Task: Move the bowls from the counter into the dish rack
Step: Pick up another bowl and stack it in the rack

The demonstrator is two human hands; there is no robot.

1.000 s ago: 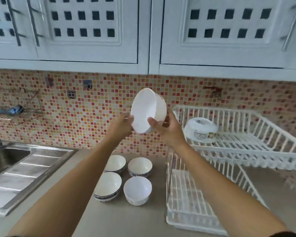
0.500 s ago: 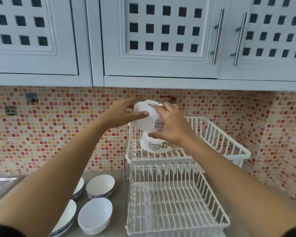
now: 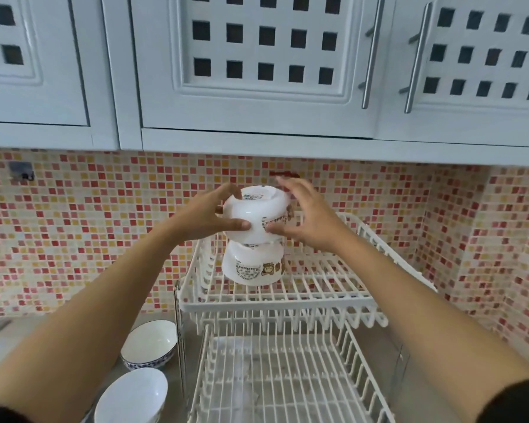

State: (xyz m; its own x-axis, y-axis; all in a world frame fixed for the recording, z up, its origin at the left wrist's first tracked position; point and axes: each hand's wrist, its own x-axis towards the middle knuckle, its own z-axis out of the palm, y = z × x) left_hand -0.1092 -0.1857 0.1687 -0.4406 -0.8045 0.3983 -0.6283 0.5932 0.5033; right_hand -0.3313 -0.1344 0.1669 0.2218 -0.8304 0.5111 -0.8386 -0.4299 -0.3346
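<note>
An inverted bowl (image 3: 255,216) is held between both hands (image 3: 206,216) (image 3: 310,219), directly above a second upturned bowl (image 3: 252,267) on the rack's (image 3: 275,303) upper tier.

Two bowls stacked upside down on dish rack (image 3: 275,303) upper tier: top bowl (image 3: 255,216) on lower bowl (image 3: 252,265). Two more bowls, rear (image 3: 149,346) and front (image 3: 132,398), on tabletop (image 3: 13,337) left of rack.

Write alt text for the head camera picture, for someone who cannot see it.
Two bare hands, left and right, hold an upturned white bowl on top of another upturned bowl in the upper tier of a white dish rack. The lower tier is empty, and two more bowls sit on the counter to its left.
</note>
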